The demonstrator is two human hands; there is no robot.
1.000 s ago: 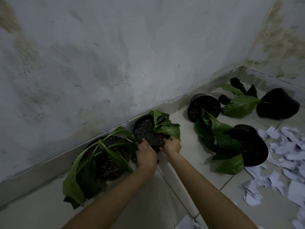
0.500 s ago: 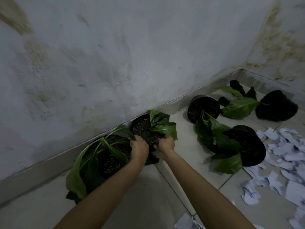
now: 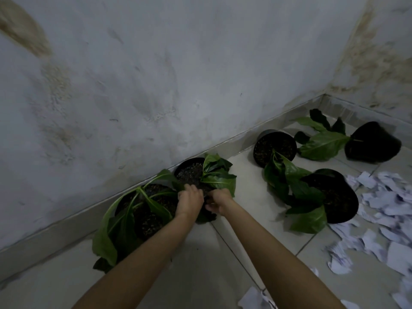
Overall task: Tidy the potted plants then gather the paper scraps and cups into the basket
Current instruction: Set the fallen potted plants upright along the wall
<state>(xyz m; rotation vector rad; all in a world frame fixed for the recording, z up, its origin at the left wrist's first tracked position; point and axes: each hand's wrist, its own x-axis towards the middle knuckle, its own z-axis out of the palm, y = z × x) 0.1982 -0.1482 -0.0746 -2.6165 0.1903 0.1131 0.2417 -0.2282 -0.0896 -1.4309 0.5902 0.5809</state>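
Both my hands are on the near rim of the black pot [image 3: 189, 172] that stands upright against the wall's skirting, at the far edge of the floor [image 3: 200, 264]. My left hand [image 3: 189, 200] has its fingers curled over the rim on the left side, knuckles up, gripping it. My right hand [image 3: 219, 202] holds the same rim just beside it, fingers bent round the edge and partly under the plant's green leaves [image 3: 219, 175]. The two hands nearly touch each other.

Just to the left of this pot, touching it, a second pot with long drooping leaves [image 3: 147, 210] also sits against the skirting. Further along the wall toward the corner, another pot [image 3: 275, 147] lies tipped, soil facing me. Near it a fourth pot [image 3: 334, 195] lies on its side with broad leaves spread over the tiles, and a fifth pot [image 3: 372, 144] lies toppled close to the corner, its leaves pointing left.

White paper scraps [image 3: 388, 210] are scattered over the floor at the right edge, near the fourth pot, with a few more by my right forearm.
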